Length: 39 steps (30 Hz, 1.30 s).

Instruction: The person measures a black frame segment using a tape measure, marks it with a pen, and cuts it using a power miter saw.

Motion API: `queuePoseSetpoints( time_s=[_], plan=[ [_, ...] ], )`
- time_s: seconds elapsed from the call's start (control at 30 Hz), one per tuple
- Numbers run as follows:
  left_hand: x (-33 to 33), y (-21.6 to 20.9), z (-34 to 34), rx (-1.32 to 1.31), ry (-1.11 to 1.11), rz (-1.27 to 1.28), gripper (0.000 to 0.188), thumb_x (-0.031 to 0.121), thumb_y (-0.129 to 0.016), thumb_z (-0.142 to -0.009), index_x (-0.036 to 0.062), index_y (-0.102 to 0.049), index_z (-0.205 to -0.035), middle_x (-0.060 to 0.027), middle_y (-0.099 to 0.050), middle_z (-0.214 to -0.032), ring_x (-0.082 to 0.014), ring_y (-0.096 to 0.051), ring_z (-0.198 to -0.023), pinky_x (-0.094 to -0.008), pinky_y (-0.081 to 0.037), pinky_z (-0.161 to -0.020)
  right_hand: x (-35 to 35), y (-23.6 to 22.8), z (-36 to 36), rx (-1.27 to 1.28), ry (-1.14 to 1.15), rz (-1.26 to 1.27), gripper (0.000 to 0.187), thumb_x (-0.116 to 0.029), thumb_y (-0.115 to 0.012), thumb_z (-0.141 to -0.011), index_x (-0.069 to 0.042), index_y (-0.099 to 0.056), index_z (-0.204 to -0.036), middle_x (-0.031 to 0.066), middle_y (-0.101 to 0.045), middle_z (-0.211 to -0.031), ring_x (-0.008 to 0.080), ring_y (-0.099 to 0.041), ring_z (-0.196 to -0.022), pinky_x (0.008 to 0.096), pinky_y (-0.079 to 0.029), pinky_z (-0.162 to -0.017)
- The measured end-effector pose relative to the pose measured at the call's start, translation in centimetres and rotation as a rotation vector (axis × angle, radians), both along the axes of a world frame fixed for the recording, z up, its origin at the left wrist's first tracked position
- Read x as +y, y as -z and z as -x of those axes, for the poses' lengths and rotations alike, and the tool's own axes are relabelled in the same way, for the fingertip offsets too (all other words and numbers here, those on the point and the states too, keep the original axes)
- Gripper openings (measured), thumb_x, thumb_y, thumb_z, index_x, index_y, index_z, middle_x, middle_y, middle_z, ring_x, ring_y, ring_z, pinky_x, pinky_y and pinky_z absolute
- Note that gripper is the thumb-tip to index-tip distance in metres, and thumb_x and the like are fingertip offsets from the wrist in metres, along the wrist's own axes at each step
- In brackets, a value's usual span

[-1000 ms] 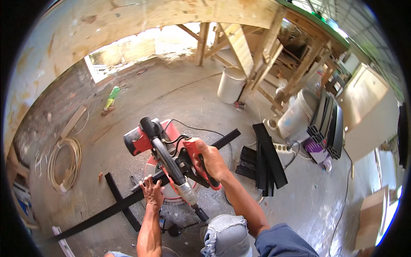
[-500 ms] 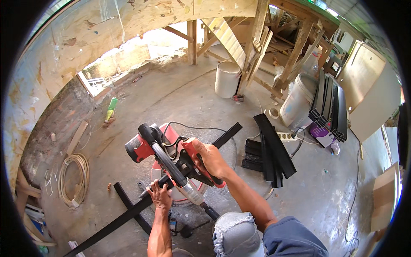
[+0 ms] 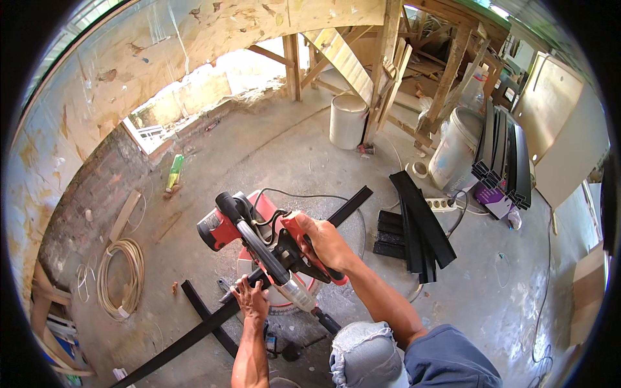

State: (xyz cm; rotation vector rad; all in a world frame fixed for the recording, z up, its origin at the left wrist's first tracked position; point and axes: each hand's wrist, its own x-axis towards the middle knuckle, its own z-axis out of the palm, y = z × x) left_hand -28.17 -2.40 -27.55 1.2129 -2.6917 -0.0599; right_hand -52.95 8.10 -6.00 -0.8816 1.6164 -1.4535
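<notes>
My right hand (image 3: 325,242) is wrapped around the red handle of a red and black miter saw (image 3: 223,223) on the floor in front of me. My left hand (image 3: 250,299) grips a long black channel bar (image 3: 187,341) beside the saw head, its fingers pressed over the bar. That bar runs from the lower left under the saw. A black length (image 3: 351,205) sticks out on the far right side of the saw. The blade's contact with the bar is hidden by the saw head. A shorter black bar (image 3: 195,301) lies crosswise beneath the long one.
Cut black channel pieces (image 3: 420,226) are piled to the right, near a white power strip (image 3: 440,205). More black bars (image 3: 503,155) rest on a purple box (image 3: 491,199). White buckets (image 3: 348,123) stand farther back. Coiled hose (image 3: 121,278) and a green bottle (image 3: 174,169) lie left.
The view has shifted slightly, so everything sits a little farther right in the picture. Both hands keep their hold, and the saw head shows no clear movement.
</notes>
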Motion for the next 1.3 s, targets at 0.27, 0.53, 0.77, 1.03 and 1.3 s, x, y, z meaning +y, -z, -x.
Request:
queuePoseSetpoints(
  time_s=[0.27, 0.53, 0.77, 1.03, 1.3],
  plan=[
    [0.1, -0.1, 0.3, 0.031, 0.002, 0.006, 0.048, 0.022, -0.085, -0.065, 0.0163, -0.071, -0.110, -0.0150, -0.045, -0.132, -0.0340, -0.040, -0.128, -0.0603, -0.023, -0.111, 0.1, 0.1, 0.1, -0.004, 0.006, -0.015, 0.072, -0.068, -0.039, -0.100, -0.002, -0.058, -0.079, 0.0028, -0.055, -0.060, 0.0109, -0.052, -0.051, 0.0293, -0.043, -0.049],
    [0.0, 0.2, 0.1, 0.037, -0.004, 0.016, 0.045, 0.020, -0.084, -0.065, 0.0159, -0.071, -0.107, -0.0142, -0.046, -0.133, -0.0335, -0.039, -0.129, -0.0606, -0.024, -0.111, 0.1, -0.1, 0.0, -0.009, -0.001, -0.021, 0.074, -0.072, -0.040, -0.097, -0.003, -0.056, -0.076, 0.0034, -0.055, -0.062, 0.0113, -0.052, -0.053, 0.0303, -0.043, -0.050],
    [0.1, 0.5, 0.2, 0.045, -0.008, 0.025, 0.043, 0.017, -0.080, -0.064, 0.0144, -0.071, -0.105, -0.0138, -0.045, -0.133, -0.0330, -0.038, -0.129, -0.0601, -0.023, -0.111, 0.2, 0.1, 0.2, -0.001, -0.015, -0.049, 0.071, -0.069, -0.038, -0.100, -0.003, -0.061, -0.087, 0.0020, -0.055, -0.064, 0.0090, -0.050, -0.051, 0.0267, -0.040, -0.047],
    [0.0, 0.2, -0.1, 0.023, 0.033, 0.053, 0.077, 0.009, -0.072, -0.057, 0.0095, -0.057, -0.132, -0.0151, -0.043, -0.130, -0.0342, -0.040, -0.126, -0.0549, -0.029, -0.103, 0.4, -0.3, -0.1, -0.003, -0.007, -0.017, 0.071, -0.068, -0.038, -0.100, -0.002, -0.061, -0.087, 0.0017, -0.054, -0.064, 0.0091, -0.050, -0.052, 0.0270, -0.040, -0.048],
    [-0.1, 0.4, 0.1, 0.015, 0.003, 0.008, 0.043, 0.020, -0.080, -0.067, 0.0133, -0.071, -0.108, -0.0142, -0.044, -0.132, -0.0333, -0.037, -0.129, -0.0592, -0.022, -0.111, 0.5, -0.3, -0.1, 0.015, 0.007, -0.020, 0.072, -0.068, -0.039, -0.100, -0.001, -0.060, -0.083, 0.0021, -0.054, -0.064, 0.0107, -0.051, -0.051, 0.0285, -0.042, -0.048]
  ],
)
